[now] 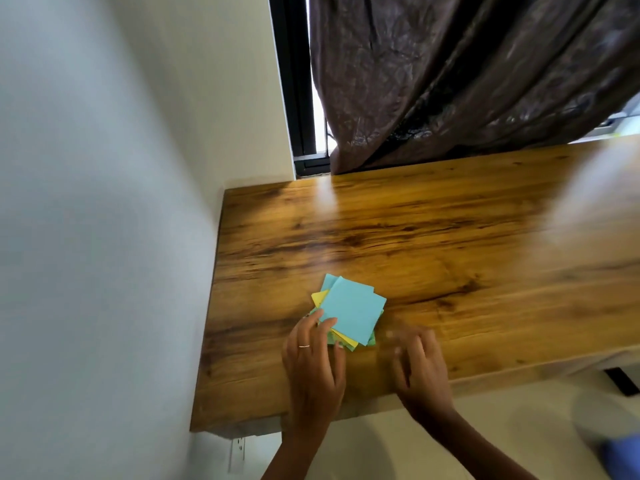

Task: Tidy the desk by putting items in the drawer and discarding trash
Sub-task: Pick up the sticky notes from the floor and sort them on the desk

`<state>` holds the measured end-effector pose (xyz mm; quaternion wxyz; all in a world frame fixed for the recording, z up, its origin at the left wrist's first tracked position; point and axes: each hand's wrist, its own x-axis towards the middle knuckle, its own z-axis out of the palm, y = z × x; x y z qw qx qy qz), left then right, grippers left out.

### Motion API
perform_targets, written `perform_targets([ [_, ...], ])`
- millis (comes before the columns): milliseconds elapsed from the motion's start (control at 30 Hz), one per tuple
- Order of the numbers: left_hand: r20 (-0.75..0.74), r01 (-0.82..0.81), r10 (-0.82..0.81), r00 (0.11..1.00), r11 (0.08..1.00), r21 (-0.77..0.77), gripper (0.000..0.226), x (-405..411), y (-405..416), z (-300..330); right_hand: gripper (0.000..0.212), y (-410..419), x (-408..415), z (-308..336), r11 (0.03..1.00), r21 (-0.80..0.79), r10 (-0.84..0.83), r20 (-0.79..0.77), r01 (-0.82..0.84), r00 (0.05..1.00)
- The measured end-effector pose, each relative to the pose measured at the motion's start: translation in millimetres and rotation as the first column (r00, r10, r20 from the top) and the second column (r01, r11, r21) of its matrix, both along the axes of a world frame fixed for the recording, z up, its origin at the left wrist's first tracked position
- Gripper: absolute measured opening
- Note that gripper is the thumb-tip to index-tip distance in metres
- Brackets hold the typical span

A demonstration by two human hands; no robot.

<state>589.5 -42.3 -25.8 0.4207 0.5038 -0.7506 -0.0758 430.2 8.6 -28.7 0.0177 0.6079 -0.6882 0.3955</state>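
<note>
1. My left hand [313,362] pinches the messy pile of blue, yellow and green square paper notes [348,315], I think to gather it.
2. My right hand [417,362] is blurry, fingers loosely spread, holding nothing.
3. The pile sits on the brown wooden desk [450,254], near its front edge.

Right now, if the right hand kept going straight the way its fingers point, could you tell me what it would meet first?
Most likely the stack of paper notes. The right hand is blurred, its fingers aimed up and slightly left over the desk, so the line is uncertain.
</note>
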Motion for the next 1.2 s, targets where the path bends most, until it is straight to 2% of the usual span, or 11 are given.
perform_targets([
  [167,0.091,0.075,-0.072,0.993,0.997,-0.025,0.031,-0.4,18.3,-3.6,0.016,57.0,0.7,-26.7,0.966,0.027,0.255,0.038,-0.256,0.966],
  [300,0.209,0.153,-0.156,0.965,0.988,0.033,0.041,2.9,42.0,-20.0,0.028,69.6,-0.7,-57.6,0.885,0.457,-0.097,0.377,-0.094,0.921],
  [333,0.239,0.174,-0.183,0.953,0.983,0.059,0.045,3.9,48.5,-26.7,0.025,70.0,-7.5,-69.0,0.797,0.593,-0.282,0.53,-0.112,0.799],
  [367,0.263,0.189,-0.207,0.942,0.978,0.089,0.048,5.9,55.3,-32.9,0.02,69.8,-16.3,-79.7,0.725,0.666,-0.472,0.666,-0.174,0.578],
  [433,0.318,0.203,-0.244,0.916,0.966,0.158,0.053,9.9,66.3,-42.1,0.014,69.9,-35.9,-94.5,0.678,0.683,-0.677,0.724,-0.272,0.131],
  [467,0.352,0.208,-0.261,0.899,0.961,0.182,0.056,12.0,70.3,-44.8,0.015,68.9,-43.1,-98.3,0.695,0.667,-0.694,0.719,-0.27,-0.011],
  [533,0.404,0.219,-0.28,0.871,0.957,0.192,0.06,15.3,74.1,-46.6,0.014,60.1,-50.5,-97.7,0.761,0.606,-0.647,0.736,-0.23,-0.2],
  [667,0.432,0.211,-0.286,0.855,0.954,0.215,0.064,18.2,77.0,-40.1,0.043,37.9,-43.7,-94.4,0.846,0.491,-0.531,0.749,-0.206,-0.395],
  [833,0.437,0.19,-0.29,0.852,0.947,0.259,0.063,16.1,79.7,-31.8,0.046,42.9,-50.2,-97.1,0.863,0.439,-0.505,0.737,-0.25,-0.45],
  [1033,0.36,0.167,-0.262,0.895,0.947,0.276,0.053,9.4,83.6,-24.5,0.045,71.9,-62.2,-103.6,0.822,0.477,-0.568,0.73,-0.311,-0.381],
  [1200,0.292,0.132,-0.216,0.932,0.95,0.282,0.051,-9.4,88.3,-16.4,0.029,123.9,-71.7,-103.2,0.712,0.571,-0.685,0.691,-0.409,-0.229],
])
